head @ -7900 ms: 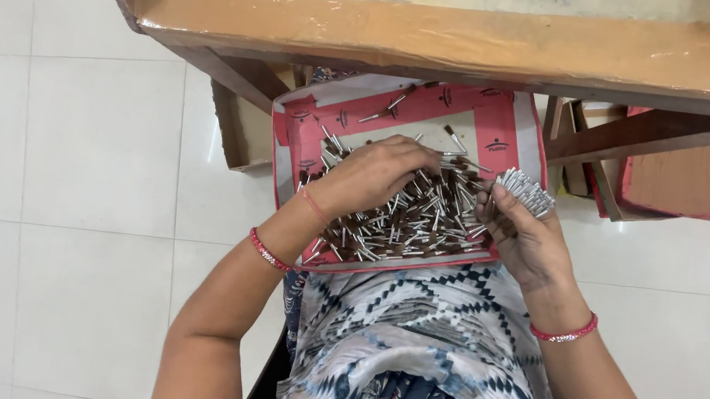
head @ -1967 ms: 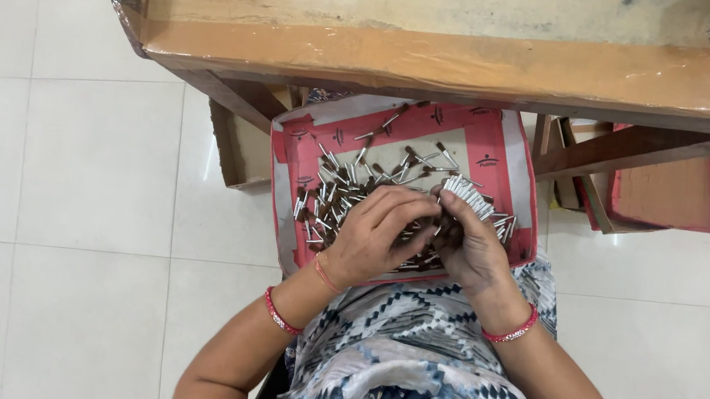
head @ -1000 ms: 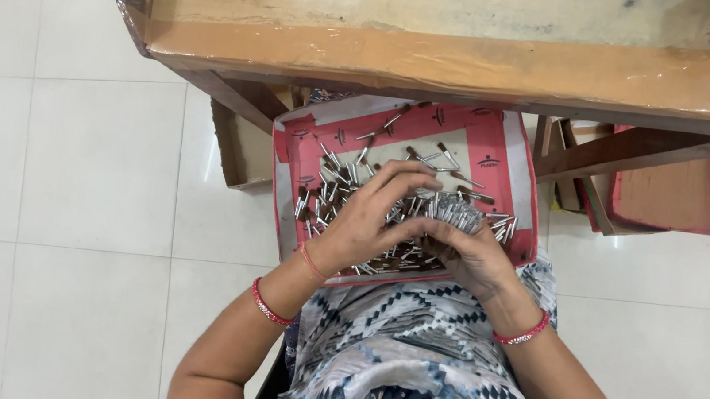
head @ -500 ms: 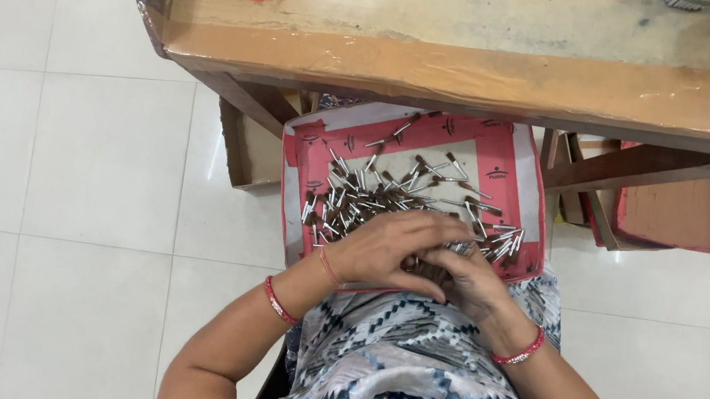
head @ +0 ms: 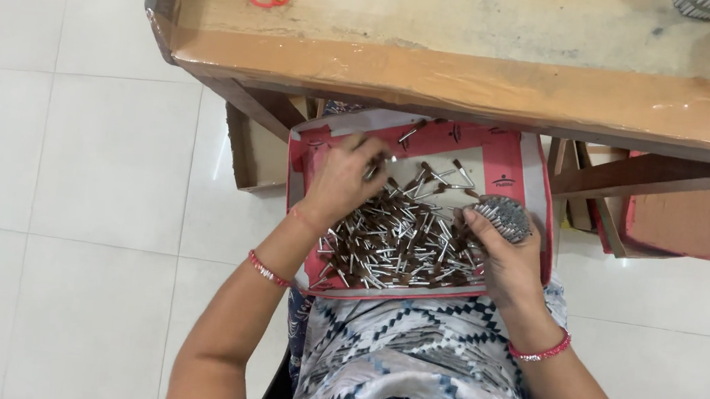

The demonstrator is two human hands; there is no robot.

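Since half a second back, hands have parted. Left hand (head: 341, 180) now at the upper left of the red tray (head: 520, 160), fingers curled into the loose small metal pieces (head: 398, 247), pinching some; exactly what it grips I cannot tell. Right hand (head: 504, 259) closed around a bundle of pieces (head: 503, 216), ends up, at the tray's right edge. Tray sits on the lap. Pieces look light, stiff, slick and prone to scatter; best gathered by the shafts, aligned.
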